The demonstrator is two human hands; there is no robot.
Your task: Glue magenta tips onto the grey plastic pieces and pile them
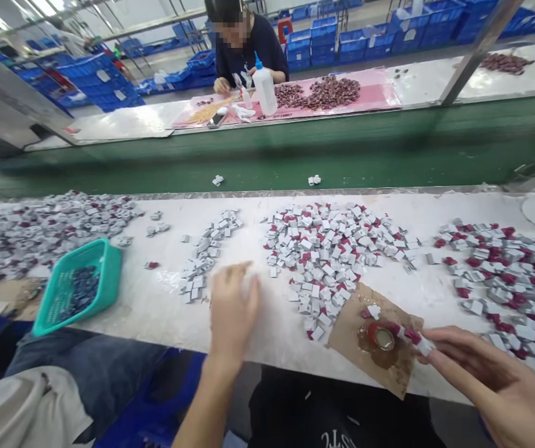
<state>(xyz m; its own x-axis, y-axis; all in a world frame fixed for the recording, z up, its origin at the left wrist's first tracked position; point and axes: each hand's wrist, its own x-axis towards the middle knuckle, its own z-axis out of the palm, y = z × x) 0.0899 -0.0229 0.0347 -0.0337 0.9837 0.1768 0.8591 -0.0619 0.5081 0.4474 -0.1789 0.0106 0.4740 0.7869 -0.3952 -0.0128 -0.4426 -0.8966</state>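
My right hand pinches a small white and dark-red plastic piece between thumb and fingertips. The red end points at a small round cap of liquid, which sits on a wet piece of brown cardboard. Another white and red piece lies on that cardboard. My left hand is over the white table, smeared by motion, so its grip is unclear. Just left of it runs a curved row of white-grey pieces. A large heap of white and red pieces lies to its right.
More pieces are spread at the right and in a heap at the far left. A green basket holds dark parts. Beyond a green belt, a person works by a white bottle. Another person's leg is at left.
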